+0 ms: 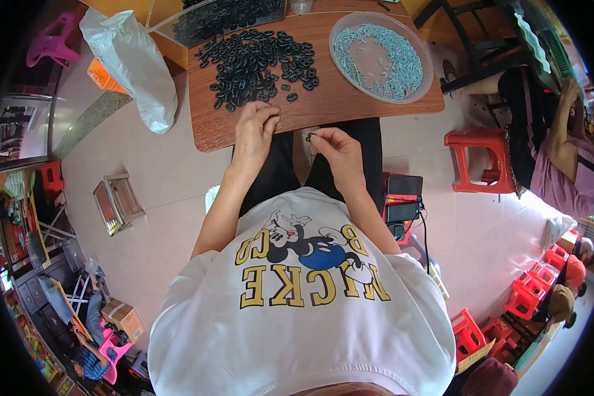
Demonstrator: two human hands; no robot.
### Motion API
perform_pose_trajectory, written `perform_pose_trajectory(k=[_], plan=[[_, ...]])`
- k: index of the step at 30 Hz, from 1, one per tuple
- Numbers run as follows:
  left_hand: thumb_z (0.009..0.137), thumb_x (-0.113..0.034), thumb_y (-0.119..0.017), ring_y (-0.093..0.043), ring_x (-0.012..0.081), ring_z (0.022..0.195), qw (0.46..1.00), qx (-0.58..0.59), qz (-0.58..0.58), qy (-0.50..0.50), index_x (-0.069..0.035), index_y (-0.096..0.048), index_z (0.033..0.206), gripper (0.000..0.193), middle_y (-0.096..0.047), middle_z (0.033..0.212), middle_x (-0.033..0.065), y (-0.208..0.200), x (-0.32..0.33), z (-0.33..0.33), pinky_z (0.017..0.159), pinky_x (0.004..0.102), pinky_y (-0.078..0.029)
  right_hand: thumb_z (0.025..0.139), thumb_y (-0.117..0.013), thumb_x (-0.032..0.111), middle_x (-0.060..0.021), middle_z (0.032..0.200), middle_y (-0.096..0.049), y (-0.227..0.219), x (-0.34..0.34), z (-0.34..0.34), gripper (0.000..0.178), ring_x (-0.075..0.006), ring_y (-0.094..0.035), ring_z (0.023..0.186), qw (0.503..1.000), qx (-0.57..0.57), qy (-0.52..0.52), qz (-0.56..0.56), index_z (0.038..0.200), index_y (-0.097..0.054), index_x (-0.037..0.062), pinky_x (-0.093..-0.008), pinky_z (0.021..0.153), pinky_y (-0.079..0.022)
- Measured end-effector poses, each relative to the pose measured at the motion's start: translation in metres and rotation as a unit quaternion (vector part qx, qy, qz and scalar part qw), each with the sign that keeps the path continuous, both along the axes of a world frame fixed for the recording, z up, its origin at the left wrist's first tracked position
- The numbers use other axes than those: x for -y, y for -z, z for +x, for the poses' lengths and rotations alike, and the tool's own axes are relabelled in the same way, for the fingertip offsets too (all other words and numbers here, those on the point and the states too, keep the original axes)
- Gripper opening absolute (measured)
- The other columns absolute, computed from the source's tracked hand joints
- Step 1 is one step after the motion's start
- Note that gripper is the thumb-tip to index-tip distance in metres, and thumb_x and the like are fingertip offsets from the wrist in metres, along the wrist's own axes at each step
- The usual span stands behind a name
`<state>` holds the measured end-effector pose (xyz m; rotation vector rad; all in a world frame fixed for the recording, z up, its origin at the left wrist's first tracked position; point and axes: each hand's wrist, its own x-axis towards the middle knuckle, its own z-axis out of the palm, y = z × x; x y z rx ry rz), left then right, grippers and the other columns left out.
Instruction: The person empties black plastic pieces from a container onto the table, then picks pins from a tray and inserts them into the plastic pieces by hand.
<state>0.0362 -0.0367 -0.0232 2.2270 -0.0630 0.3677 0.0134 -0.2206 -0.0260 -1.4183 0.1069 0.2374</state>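
Many small black oval pieces with holes (pixel 254 66) lie in a loose heap on the brown wooden table (pixel 330 109). My left hand (pixel 254 129) is over the table's front edge, just below the heap. Its thumb and fingers are pinched together, and what they hold, if anything, is too small to make out. Beyond the table edge, over my lap, my right hand (pixel 342 153) pinches a small black piece (pixel 309 137) between thumb and fingertip. A round clear tray (pixel 430 78) on the right of the table holds a ring of small pale-blue slender parts (pixel 402 53).
A clear bin (pixel 185 30) of more black pieces stands at the back left, near a white plastic bag (pixel 129 69). Right of the table are a red stool (pixel 482 158) and a seated person (pixel 554 132). A small wooden stool (pixel 117 203) stands on the left floor.
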Motion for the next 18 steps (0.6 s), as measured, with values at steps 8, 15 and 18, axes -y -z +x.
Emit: perform_pose_trajectory(k=[8,15,18], plan=[[0.073,0.000,-0.070,-0.055,0.0153,0.071,0.995,-0.092,-0.047,-0.012,-0.002,-0.068,0.101,0.027,-0.061,0.087,0.0082,-0.001,-0.012,-0.002,0.065,0.0271,-0.045,0.083,-0.065,0.005,-0.0029,0.083,-0.066,-0.015,-0.012,0.008,0.014,-0.0049,-0.056,0.072,0.998,-0.016,-0.006,0.066,0.095,-0.067,-0.0018,-0.0175,0.064,-0.042],[0.085,-0.002,-0.062,-0.066,0.0201,0.083,0.886,-0.180,-0.427,-0.013,0.007,-0.063,0.105,0.022,-0.066,0.096,0.0151,0.000,-0.013,-0.009,0.071,0.0251,-0.054,0.082,-0.065,0.004,-0.0069,0.082,-0.068,-0.016,-0.019,0.017,0.014,-0.0063,-0.057,0.067,0.997,0.013,-0.038,0.064,0.095,-0.067,-0.0028,-0.0183,0.062,-0.044],[0.086,-0.003,-0.061,-0.067,0.0223,0.086,0.839,-0.199,-0.507,-0.008,0.007,-0.062,0.105,0.021,-0.066,0.098,0.0164,-0.004,-0.009,-0.016,0.070,0.0274,-0.056,0.081,-0.067,0.004,-0.0059,0.079,-0.068,-0.021,-0.023,0.017,0.014,-0.0062,-0.058,0.064,0.999,0.019,-0.030,0.019,0.093,-0.067,-0.0023,-0.0185,0.059,-0.045]])
